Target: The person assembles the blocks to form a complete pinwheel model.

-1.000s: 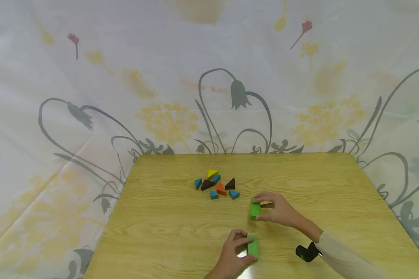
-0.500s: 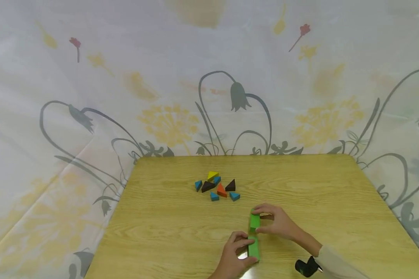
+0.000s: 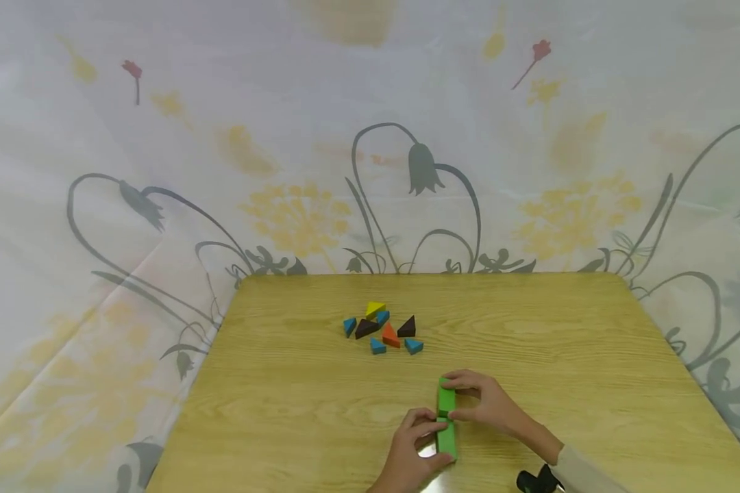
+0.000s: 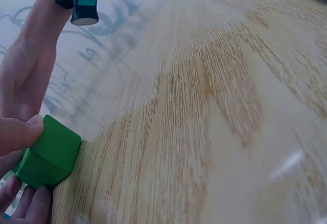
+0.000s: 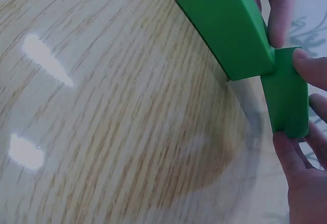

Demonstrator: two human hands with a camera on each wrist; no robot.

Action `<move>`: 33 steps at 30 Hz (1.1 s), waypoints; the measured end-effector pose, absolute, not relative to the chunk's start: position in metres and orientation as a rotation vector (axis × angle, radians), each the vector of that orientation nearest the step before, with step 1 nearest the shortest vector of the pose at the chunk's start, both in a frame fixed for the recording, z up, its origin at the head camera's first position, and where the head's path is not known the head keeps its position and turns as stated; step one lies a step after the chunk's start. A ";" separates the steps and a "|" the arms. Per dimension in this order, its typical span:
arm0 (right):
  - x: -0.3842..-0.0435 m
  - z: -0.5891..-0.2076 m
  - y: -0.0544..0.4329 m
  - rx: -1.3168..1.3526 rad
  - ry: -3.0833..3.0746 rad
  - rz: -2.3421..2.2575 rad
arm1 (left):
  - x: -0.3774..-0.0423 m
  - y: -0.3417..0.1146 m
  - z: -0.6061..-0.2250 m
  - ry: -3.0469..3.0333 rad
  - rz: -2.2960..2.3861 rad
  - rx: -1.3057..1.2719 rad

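Two oblong green blocks lie in line near the front of the table in the head view. My left hand (image 3: 405,452) pinches the nearer green block (image 3: 447,444) between thumb and fingers. The farther green block (image 3: 447,396) is pinched at both ends by my right hand (image 3: 490,405), and its near end meets the other block. In the left wrist view, one end of the left hand's green block (image 4: 48,155) shows beside the thumb. The right wrist view has both blocks adjoining at a corner, the larger-looking green block (image 5: 227,27) and the smaller-looking green block (image 5: 287,93).
Farther back on the wooden table (image 3: 284,404) lies a loose group of triangular blocks: a yellow block (image 3: 375,309), an orange block (image 3: 390,335), a black block (image 3: 408,328) and several blue ones. A flowered cloth (image 3: 370,226) hangs behind. A black device (image 3: 535,481) sits by the right wrist.
My right hand has drawn its green block toward the near side, closing the gap to the other green block. The left hand has stayed almost still, and the triangular blocks have not moved.
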State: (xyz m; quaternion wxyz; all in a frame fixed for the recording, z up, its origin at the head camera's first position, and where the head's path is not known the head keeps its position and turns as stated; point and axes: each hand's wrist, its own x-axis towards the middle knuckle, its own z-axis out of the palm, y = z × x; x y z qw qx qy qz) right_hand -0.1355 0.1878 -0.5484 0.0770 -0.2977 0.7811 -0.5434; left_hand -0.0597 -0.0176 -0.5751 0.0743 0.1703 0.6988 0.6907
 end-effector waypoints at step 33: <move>-0.112 -0.562 0.180 -1.054 2.622 -1.353 | -0.060 -0.018 -0.577 1.940 2.136 0.360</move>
